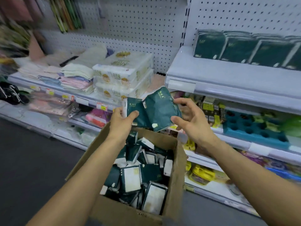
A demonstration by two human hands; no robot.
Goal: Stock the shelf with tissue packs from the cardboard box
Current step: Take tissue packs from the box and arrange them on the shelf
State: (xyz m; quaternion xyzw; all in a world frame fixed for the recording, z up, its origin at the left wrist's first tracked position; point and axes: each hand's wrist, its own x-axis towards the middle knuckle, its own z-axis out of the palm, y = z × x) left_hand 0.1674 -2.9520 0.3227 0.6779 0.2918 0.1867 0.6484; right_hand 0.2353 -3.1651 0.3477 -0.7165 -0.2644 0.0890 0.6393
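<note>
An open cardboard box (pixel 173 180) sits on the floor below me, holding several dark green tissue packs (pixel 130 176) in a loose heap. Above the box my left hand (pixel 121 121) grips one green tissue pack (pixel 135 111) with thumb on top. A second green pack (pixel 160 108) leans against it, and my right hand (pixel 190 118) has its fingers spread around that pack's right edge and lower corner. A row of the same green packs (pixel 244 49) stands on the upper right shelf (pixel 228 79).
White bundled tissue packages (pixel 123 74) and folded towels (pixel 76 77) lie on the left shelf. Lower shelves at right hold yellow packets (pixel 202 173) and a teal tray (pixel 254 128). Grey floor (pixel 32 160) lies left of the box.
</note>
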